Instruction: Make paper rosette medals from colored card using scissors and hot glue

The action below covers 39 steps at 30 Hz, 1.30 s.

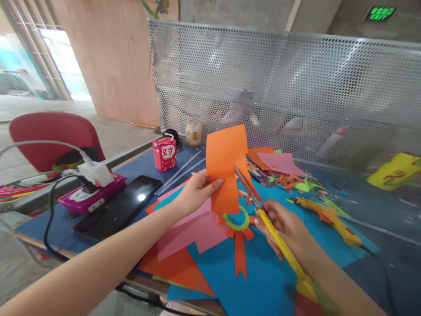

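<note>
Raised over the table, an orange sheet of paper (225, 153) is pinched at its left edge by my left hand (197, 191), thumb in front. My right hand (286, 228) grips a pair of scissors (274, 235) with yellow handles, and their metal blades meet the sheet at a cut that runs up from its lower edge. The strip right of the cut bends away. Just below the sheet lies a paper rosette, with a green zigzag ring (237, 224) and orange ribbon tails (240, 259), on blue paper (263, 281).
A yellow glue gun (329, 219) lies right of the scissors, near paper scraps (289, 180). Pink sheets (197, 232), a black phone (116, 206), a purple power strip (94, 193), a red drink carton (164, 153) and glue sticks (179, 173) are at left. A perforated metal screen (279, 87) stands behind.
</note>
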Tool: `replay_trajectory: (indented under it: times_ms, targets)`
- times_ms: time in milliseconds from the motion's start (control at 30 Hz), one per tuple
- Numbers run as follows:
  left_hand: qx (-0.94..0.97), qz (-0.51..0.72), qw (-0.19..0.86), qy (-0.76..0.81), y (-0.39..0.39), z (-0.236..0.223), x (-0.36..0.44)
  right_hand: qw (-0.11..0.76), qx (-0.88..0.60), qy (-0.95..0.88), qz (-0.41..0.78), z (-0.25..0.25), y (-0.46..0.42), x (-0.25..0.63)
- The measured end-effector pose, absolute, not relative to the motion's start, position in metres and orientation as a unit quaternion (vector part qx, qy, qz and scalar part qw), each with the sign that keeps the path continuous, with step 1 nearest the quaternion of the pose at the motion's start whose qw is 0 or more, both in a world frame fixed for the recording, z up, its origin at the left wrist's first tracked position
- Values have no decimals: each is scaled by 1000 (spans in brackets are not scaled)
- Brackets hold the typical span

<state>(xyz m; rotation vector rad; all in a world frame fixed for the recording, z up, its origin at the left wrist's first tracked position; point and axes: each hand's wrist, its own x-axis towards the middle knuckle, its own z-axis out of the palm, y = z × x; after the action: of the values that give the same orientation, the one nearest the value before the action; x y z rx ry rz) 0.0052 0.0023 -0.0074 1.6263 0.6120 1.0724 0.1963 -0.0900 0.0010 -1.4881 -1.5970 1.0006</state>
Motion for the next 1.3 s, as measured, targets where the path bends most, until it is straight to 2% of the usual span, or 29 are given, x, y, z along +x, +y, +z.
replay_trajectory:
  times_ms: [300, 533, 733, 933, 1300]
  targets:
    - [616, 589, 425, 305, 17, 8, -6, 324, -574, -673, 335, 9, -94, 200]
    - [663, 513, 379, 393, 20, 15, -17, 319, -612, -658, 303, 2, -84, 214]
    - [705, 502, 327, 380, 23, 19, -22, 311, -597, -680, 290, -4, -80, 215]
    - [791, 422, 224, 382, 19, 20, -23, 310, -584, -691, 293, -3, -81, 214]
    - [809, 399, 228, 366, 12, 26, -19, 292, -576, -716, 264, -3, -80, 215]
